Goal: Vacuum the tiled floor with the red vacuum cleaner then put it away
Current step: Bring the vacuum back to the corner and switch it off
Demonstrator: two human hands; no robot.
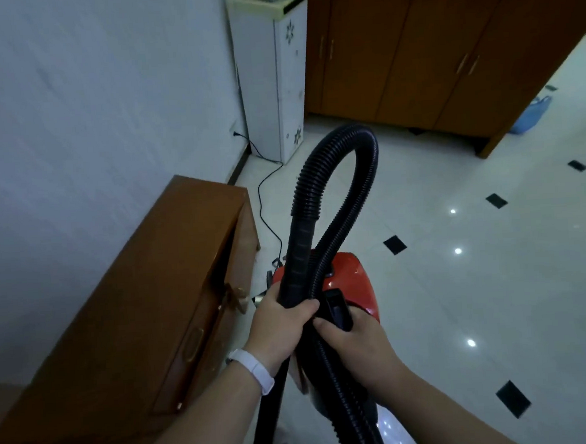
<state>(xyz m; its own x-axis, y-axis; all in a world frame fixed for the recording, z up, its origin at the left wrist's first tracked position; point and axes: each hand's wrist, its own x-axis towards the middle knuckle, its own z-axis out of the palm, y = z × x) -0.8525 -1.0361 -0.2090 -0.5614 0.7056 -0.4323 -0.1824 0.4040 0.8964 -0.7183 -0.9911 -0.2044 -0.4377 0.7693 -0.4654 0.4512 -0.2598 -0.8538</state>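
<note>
Left grip (281,329) clenched round hose (366,155) cuff. Right grip (357,341) clenched on hose just beside it, above vacuum (355,276), near cabinet (152,299).

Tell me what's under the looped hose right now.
The red vacuum cleaner, tiled floor around it. The hose, left hand and right hand cover its top and near end.

Tiled floor (494,278) with cabinet (152,299), cord (262,203)

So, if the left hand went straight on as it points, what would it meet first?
The left hand grips the black hose; just beyond its knuckles sits the red vacuum cleaner, probably the first thing met, though depth is unclear.
</note>
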